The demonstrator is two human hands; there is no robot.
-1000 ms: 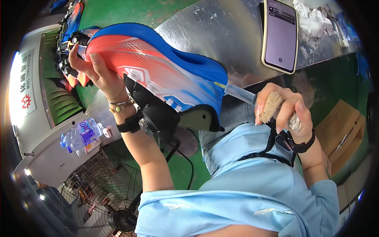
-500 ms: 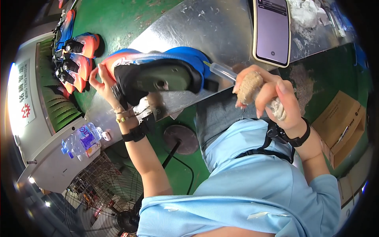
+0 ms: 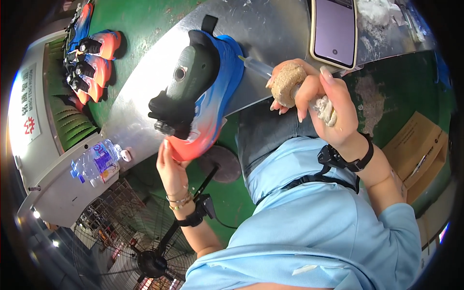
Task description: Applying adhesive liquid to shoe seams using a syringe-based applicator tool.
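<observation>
A running shoe [image 3: 220, 89], blue shading through white to orange-red, is over the metal tabletop. Its toe points toward me, its heel away; a dark insole with a round hole shows inside the black collar. My left hand [image 3: 172, 169] is closed, thumb and fingers pinching the toe tip. My right hand [image 3: 333, 99] is closed around a clear, thin-tipped tube [image 3: 257, 67] like a syringe, plus a crumbly tan lump [image 3: 288, 83] and a whitish wad [image 3: 324, 109]. The tube's yellowish tip points at the shoe's blue side, a small gap apart.
A phone [image 3: 334, 34] lies on the metal table [image 3: 270, 29], with white fluffy scraps [image 3: 374, 14] beside it. Several similar shoes [image 3: 96, 67] stand at the far left. A plastic bottle [image 3: 99, 162], a fan [image 3: 150, 261] and an open cardboard box [image 3: 418, 154] are around me.
The shoe has turned so its toe swung from the left toward me. My left hand moved nearer to me with the toe. My right hand shifted slightly left, still holding the tube.
</observation>
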